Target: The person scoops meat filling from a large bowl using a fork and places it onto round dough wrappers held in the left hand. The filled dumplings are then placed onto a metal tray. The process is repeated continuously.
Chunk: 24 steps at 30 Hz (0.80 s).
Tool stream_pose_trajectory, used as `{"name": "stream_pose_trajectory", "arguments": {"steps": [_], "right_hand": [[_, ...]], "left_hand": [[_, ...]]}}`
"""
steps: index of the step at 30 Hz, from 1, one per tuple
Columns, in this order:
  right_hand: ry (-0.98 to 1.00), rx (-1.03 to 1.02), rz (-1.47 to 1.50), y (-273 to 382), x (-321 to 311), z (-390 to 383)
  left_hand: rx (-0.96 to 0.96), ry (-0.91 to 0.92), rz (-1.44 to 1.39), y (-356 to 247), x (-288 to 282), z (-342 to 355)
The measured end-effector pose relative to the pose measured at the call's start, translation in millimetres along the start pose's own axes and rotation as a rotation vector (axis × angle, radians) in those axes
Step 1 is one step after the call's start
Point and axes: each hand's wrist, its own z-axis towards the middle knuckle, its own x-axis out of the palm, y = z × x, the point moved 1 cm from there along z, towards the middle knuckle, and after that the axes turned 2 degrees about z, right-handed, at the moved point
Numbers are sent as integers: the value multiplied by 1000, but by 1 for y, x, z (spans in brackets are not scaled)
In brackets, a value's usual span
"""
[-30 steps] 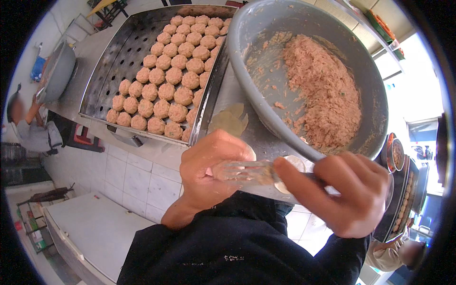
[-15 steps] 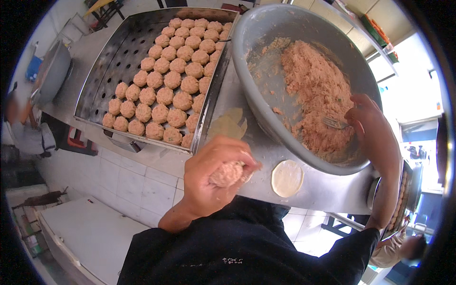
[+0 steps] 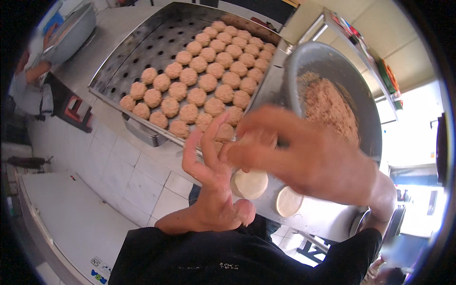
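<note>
My left hand point(image 3: 213, 175) is open, palm up and fingers spread, at the tray's near corner. Over the counter my right hand point(image 3: 304, 156), blurred by motion, curls its fingers around a pinkish meat dumpling point(image 3: 259, 137), mostly hidden by them. Rows of round meat dumplings point(image 3: 207, 82) fill the right part of a perforated metal tray point(image 3: 147, 53). Two pale round dough wrappers lie below my right hand: a left wrapper point(image 3: 251, 184) and a right wrapper point(image 3: 289, 202). Pink minced meat filling point(image 3: 330, 107) sits in a large grey bowl point(image 3: 293, 64), partly behind my right hand.
A steel counter point(image 3: 327, 216) carries the tray and bowl. At far left a person point(image 3: 33, 95) stands by another grey basin point(image 3: 78, 35). A white chest lid point(image 3: 80, 228) is at lower left, and a wall shelf point(image 3: 354, 45) is behind the bowl.
My right hand has left the bowl and come over to my left hand; the fork is out of sight. My left hand has opened and released the dumpling. The view has shifted.
</note>
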Motion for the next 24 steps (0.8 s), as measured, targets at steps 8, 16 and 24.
{"name": "stream_pose_trajectory", "arguments": {"steps": [8,16,24], "right_hand": [[-9,-146,-163,-98,21,156],[239,49,-423,-121,73,273],[278,108,-441,-132,108,293]], "left_hand": [[201,835,925,12,-30,-15],[239,852,1070,19,-40,-28],[274,923,1019,19,-51,-26]]}}
